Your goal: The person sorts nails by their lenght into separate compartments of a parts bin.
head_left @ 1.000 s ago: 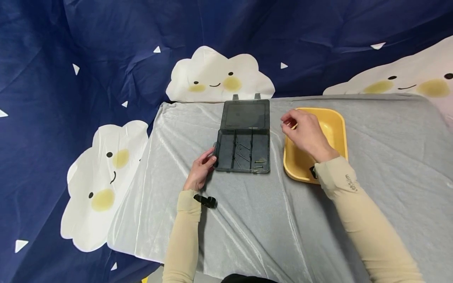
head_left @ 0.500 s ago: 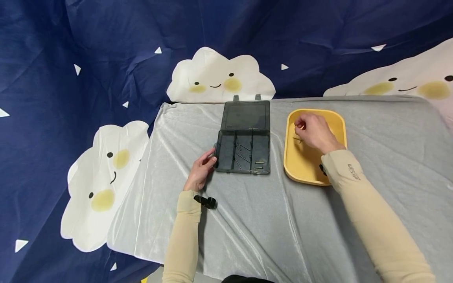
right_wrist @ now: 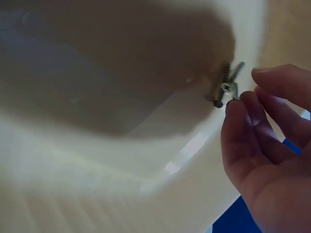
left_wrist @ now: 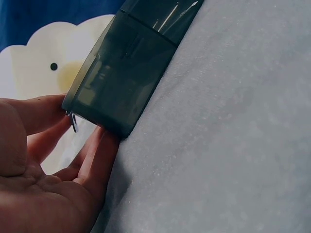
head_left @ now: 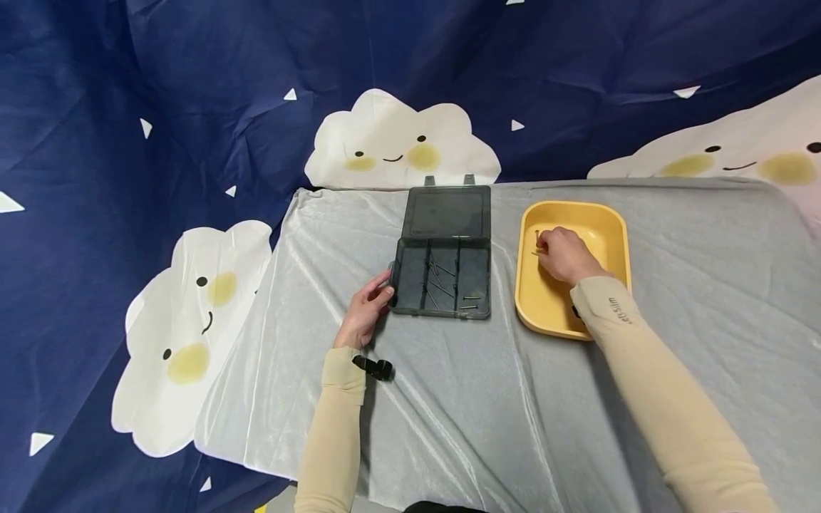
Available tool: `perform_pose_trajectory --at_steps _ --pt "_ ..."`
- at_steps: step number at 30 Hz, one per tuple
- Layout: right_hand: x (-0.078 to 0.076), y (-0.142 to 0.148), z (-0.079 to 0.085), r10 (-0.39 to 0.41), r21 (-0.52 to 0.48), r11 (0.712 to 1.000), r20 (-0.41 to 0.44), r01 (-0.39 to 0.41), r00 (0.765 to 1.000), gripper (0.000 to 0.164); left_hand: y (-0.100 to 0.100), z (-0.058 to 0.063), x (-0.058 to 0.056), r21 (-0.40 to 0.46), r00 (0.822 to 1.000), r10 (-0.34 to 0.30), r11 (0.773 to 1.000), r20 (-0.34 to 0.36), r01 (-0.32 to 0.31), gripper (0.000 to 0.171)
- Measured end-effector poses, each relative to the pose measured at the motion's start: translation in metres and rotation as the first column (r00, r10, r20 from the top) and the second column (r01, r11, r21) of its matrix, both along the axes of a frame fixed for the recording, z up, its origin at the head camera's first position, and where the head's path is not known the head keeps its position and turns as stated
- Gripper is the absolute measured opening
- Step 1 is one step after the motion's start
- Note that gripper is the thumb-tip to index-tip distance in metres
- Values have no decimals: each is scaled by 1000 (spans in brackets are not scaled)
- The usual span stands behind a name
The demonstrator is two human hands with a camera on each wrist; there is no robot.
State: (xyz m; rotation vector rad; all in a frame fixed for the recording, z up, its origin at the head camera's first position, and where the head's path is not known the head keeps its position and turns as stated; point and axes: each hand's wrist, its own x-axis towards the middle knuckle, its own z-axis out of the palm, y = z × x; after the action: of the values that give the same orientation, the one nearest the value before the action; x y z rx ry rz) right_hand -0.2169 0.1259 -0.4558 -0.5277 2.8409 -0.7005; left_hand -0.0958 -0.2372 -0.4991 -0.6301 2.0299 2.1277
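- Metal screws (right_wrist: 225, 86) lie bunched in the yellow tray (head_left: 551, 313); one could slip from the fingertips, likely because the shanks are thin and crossed.
- Right hand (head_left: 566, 256): fingers curled, narrow gap, at the screws; cannot tell whether one is held.
- Left hand (head_left: 360, 313): fingers nearly straight, touching the open box (head_left: 408, 274); a nudge could shift it on the creased cloth (head_left: 442, 399).
- Screws' appearance: dark, threaded, one head cross-recessed.
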Motion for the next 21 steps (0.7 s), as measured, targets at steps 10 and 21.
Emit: perform_pose_trajectory --at_steps 10,21 --pt "-1 -1 -7 36 62 997 2 -36 999 11 0 0 -1 3 1000 3 1000 -2 -3 42" --pt "1 -4 -10 29 84 996 14 -30 999 13 0 1 0 4 1000 0 1000 11 0 42"
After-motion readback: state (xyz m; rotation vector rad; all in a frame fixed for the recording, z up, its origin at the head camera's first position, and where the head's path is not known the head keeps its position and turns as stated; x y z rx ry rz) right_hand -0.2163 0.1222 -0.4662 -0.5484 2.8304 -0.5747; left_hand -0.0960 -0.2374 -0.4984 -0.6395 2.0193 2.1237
